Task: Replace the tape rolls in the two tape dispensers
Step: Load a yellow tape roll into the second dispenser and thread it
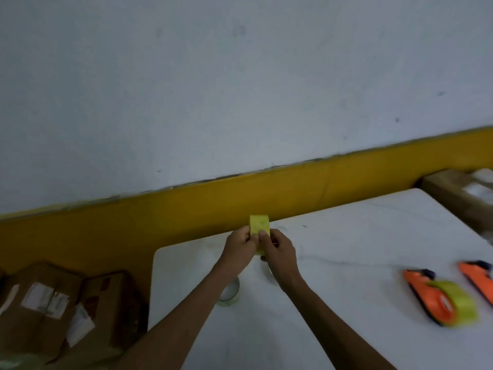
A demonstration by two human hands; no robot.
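Both hands hold a yellow tape roll (259, 224) upright above the far edge of the white table (346, 236). My left hand (240, 245) pinches its left side and my right hand (280, 249) its right side, thumbs on the outer face. At the right lies an orange tape dispenser (426, 297) with a yellow roll (457, 303) in it. A second orange dispenser (477, 279) lies beyond it, cut off by the frame edge. A pale, nearly used-up roll (230, 292) lies flat on the table under my left forearm. Another pale ring under my right wrist is mostly hidden.
Brown cardboard parcels (61, 303) with white labels are stacked left of the table, below its level. Another taped carton (461, 193) sits at the table's far right corner. A grey wall with a yellow band (186, 206) runs right behind the table.
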